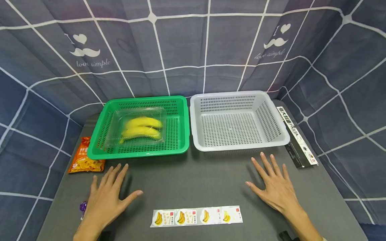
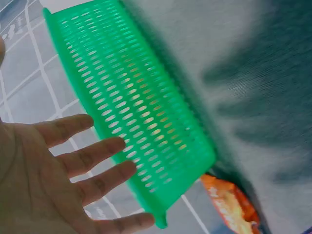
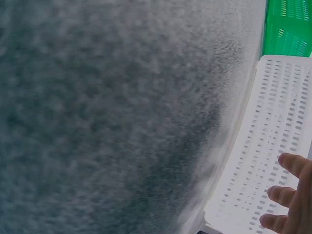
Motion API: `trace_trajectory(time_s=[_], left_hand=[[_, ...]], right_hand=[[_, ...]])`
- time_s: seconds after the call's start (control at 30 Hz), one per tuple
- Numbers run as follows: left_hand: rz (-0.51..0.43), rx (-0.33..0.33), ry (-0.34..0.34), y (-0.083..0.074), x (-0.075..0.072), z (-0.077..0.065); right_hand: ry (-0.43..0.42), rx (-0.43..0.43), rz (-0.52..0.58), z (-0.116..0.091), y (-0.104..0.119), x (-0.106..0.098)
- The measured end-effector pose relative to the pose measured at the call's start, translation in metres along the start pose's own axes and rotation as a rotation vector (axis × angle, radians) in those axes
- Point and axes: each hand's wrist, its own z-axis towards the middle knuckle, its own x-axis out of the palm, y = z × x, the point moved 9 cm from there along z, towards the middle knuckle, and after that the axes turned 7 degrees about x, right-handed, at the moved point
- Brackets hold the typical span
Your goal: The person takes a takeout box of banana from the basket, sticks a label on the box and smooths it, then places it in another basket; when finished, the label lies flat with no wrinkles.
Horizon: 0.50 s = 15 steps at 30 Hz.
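Both hands lay flat, palm down, on the dark grey table (image 1: 193, 180), fingers straight and spread, holding nothing. The left hand (image 1: 105, 199) rested just in front of the green basket (image 1: 99, 134), its fingertips short of the basket's near rim; from the left wrist view the same fingers (image 2: 92, 156) showed splayed before the basket's slotted green wall (image 2: 131, 112), near it but not plainly touching. Inside that basket, beyond the left hand, sat a clear plastic clamshell box (image 1: 117, 117) with two yellow bananas (image 1: 141, 128) in it. To the outer side of the left hand, beside the basket's near corner, lay an orange snack packet (image 1: 84, 160), also seen at the lower edge of the left wrist view (image 2: 229, 204), and a small purple wrapped item (image 1: 82, 206) peeked out just beside the left wrist. The right hand (image 1: 275, 189) rested likewise in front of the white basket (image 1: 196, 134), apart from its near rim; the right wrist view caught only three fingertips (image 3: 287, 195) against the basket's white perforated wall (image 3: 273, 146). Out past the right hand, along the far side of the white basket, lay a long black pasta box (image 1: 297, 137). Between the two hands, nearer the person, lay a strip of four banana-printed sachets (image 1: 196, 216), touched by neither hand.
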Motion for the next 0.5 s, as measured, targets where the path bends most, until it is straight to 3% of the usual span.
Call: trace_trajectory(time_s=[0.3,0.5], left_hand=[[-0.026,0.027,-0.070,0.010,-0.041,0.017],[-0.045,0.089,-0.168,0.026,-0.063,0.034]], right_hand=[[-0.025,-0.031,-0.004,0.006,0.011,-0.010],[0.004,-0.047,0.126,0.017,0.027,-0.018]])
